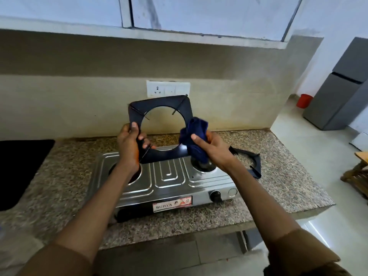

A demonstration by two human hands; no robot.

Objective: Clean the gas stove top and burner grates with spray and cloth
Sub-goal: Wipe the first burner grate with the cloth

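Observation:
My left hand grips the left edge of a black square burner grate with a round hole, held upright above the steel two-burner gas stove. My right hand holds a bunched dark blue cloth against the grate's right edge. A second black grate lies on the counter to the right of the stove, partly behind my right wrist. The stove's right burner shows below the cloth. No spray bottle is in view.
The stove stands on a speckled granite counter with a black sink at the left. A wall socket sits behind the grate. A grey fridge and a red bin stand far right.

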